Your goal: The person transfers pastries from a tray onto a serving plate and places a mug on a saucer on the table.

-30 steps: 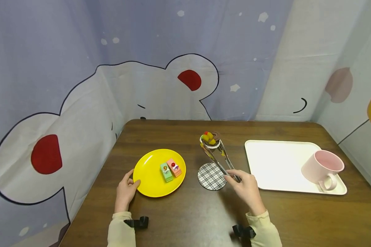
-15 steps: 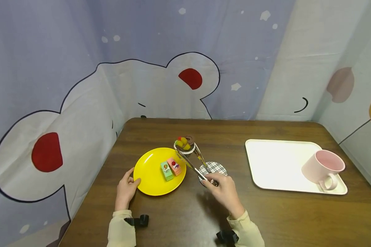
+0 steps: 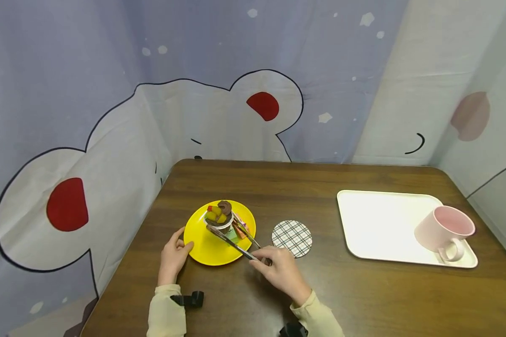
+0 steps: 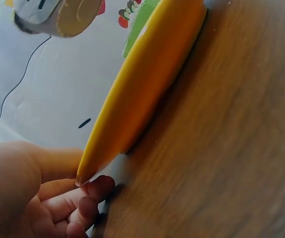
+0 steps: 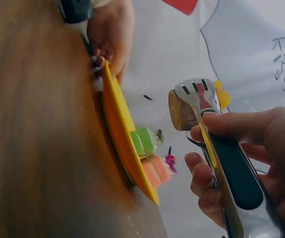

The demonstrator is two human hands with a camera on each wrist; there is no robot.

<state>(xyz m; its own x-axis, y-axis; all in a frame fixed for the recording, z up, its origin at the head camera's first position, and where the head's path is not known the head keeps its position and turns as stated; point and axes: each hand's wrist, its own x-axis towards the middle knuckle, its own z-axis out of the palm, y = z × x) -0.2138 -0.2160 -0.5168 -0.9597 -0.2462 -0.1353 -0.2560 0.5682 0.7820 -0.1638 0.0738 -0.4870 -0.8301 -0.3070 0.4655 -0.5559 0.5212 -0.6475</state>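
My left hand (image 3: 174, 255) pinches the near-left rim of a yellow plate (image 3: 200, 245), thumb above and fingers below in the left wrist view. My right hand (image 3: 280, 270) grips metal tongs (image 5: 236, 168) with dark green handle panels. Between the tong tips is a small toy dessert cup (image 3: 223, 226) topped with yellow fruit and a chocolate swirl. The right wrist view shows this cup in the air, apart from the plate. Two toy cake slices sit on the plate, one green (image 5: 143, 142) and one pink (image 5: 156, 170); the cup partly hides them in the head view.
A round plaid coaster (image 3: 292, 238) lies right of the plate. Farther right is a white tray (image 3: 375, 224) with a pink mug (image 3: 440, 229) on its right end. A printed curtain (image 3: 219, 121) hangs behind the wooden table (image 3: 383, 299).
My right hand has moved left, carrying the dessert cup in the tongs from above the coaster to above the plate. My left hand has stayed at the plate's rim.
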